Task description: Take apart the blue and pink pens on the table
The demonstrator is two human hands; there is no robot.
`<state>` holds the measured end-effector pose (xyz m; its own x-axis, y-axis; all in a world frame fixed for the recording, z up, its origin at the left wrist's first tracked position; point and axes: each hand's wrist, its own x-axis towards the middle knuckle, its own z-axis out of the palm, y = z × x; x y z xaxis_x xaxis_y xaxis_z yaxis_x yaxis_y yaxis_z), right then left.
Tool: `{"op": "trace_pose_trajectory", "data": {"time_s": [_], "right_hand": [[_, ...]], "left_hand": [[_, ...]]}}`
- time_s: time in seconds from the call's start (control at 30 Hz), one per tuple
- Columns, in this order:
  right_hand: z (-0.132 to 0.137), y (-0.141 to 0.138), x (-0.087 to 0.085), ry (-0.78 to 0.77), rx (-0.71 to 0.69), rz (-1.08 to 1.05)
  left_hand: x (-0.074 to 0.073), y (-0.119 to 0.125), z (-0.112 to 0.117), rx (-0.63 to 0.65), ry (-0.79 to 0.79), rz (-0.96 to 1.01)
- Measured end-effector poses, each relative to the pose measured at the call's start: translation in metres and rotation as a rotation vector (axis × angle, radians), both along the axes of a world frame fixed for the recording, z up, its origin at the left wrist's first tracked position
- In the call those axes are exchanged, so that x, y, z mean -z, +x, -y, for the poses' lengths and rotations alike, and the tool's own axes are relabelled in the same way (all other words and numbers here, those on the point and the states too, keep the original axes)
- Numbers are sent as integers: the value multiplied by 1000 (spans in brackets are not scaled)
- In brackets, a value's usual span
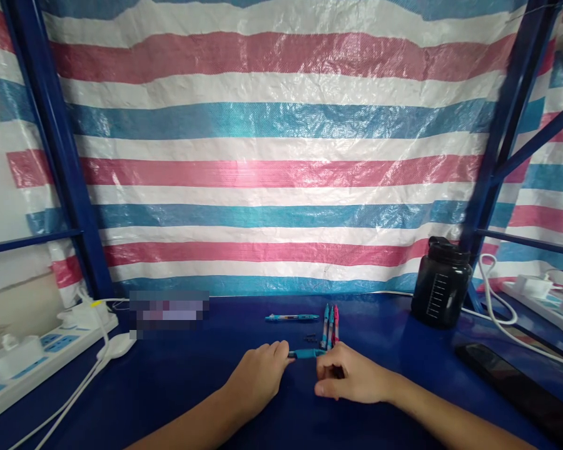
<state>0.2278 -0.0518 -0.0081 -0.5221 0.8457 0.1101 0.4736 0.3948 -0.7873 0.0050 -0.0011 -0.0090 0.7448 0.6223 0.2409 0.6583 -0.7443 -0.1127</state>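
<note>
A pen with a blue rubber grip (306,354) lies level between my two hands, just above the table. My left hand (260,378) is closed around its left end, thumb and fingers pressed together. At the other end my right hand (349,375) is curled, its bent fingers against the pen's tip, which they partly hide. Just beyond, two blue pens (328,325) and a pink pen (336,324) lie side by side, pointing away from me. Another blue pen (291,318) lies crosswise farther back. Several small dark pieces (311,338), too small to name, rest left of the upright row.
A black bottle (441,284) stands at the back right, with a dark phone-like slab (516,387) nearer me. White power strips (42,356) and cables line both sides. A blurred patch (169,311) covers something at the back left. Striped sheeting (281,172) hangs behind the blue table.
</note>
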Motion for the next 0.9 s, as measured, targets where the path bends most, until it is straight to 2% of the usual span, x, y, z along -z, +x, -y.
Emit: {"op": "trace_pose_trajectory", "data": {"time_s": [0.3,0.67,0.83,0.9], "right_hand": [[7,-5,-5,207,-22,220],[7,-7,-5,344,-9,406],[15,-11,-10,527,-39,560],[18,-13,-12,583,-27,561]], "left_hand": [[-2,0,1,13,-50,62],[-10,3,2,-7,-20,6],[-13,1,4,-21,-136,49],[-13,-1,4,6,-172,96]]}}
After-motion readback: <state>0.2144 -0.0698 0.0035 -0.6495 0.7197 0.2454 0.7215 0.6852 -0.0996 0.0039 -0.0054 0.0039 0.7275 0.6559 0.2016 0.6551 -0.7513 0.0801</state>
